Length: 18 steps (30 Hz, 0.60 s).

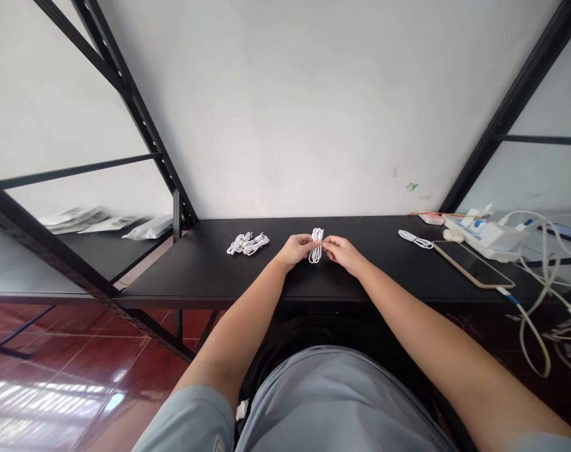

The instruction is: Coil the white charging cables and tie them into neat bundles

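Observation:
A coiled white cable stands upright between my two hands, just above the black shelf top. My left hand pinches the bundle around its middle, with the thumb across the front. From the other side, the fingertips of my right hand are closed at the bundle's right edge; whatever they pinch there is too small to make out. To the left lie several more white cable bundles, grouped together. Another coiled white cable rests at the right.
A tablet with a charging cable lies at the right, beside a white power strip and tangled white cords. Black metal uprights frame both sides. Plastic packets lie on the neighbouring shelf at left. A white wall closes the back.

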{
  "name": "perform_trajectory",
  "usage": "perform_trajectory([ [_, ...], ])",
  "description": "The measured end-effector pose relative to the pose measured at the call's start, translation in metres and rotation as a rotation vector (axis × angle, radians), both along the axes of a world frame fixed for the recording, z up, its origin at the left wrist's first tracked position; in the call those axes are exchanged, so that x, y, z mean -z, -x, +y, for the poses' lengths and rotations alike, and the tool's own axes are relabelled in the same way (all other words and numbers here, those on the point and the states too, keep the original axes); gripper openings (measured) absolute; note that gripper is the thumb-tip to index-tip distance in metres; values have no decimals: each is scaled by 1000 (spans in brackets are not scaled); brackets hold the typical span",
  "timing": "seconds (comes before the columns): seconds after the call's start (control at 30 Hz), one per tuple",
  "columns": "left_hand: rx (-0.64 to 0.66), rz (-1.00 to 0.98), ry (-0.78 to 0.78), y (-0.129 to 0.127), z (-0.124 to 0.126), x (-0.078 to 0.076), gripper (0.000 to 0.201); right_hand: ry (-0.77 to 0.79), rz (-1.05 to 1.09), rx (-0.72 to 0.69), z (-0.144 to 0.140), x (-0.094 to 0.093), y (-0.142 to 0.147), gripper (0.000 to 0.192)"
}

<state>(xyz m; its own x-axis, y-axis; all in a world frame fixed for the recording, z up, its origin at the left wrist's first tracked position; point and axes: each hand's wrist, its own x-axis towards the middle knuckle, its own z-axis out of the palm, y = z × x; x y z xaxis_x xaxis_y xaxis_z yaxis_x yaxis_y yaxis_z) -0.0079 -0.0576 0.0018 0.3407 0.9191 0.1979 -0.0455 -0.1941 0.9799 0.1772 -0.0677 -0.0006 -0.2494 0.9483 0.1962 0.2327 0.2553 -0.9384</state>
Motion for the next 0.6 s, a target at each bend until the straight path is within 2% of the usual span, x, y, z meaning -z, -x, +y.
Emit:
perform_trajectory([
  [0.17, 4, -36, 69, 0, 3, 3, 44, -67, -81, 53, -4, -3, 3, 26],
  [0.33, 52, -98, 178, 0, 5, 4, 39, -420, -318, 150, -11, -5, 5, 23],
  [0.4, 92, -140, 218, 1, 5, 4, 37, -498, -364, 176, -13, -5, 5, 21],
  [0.6, 236, -228, 262, 5, 5, 5, 32, -492, -345, 232, -12, -5, 3, 17],
])
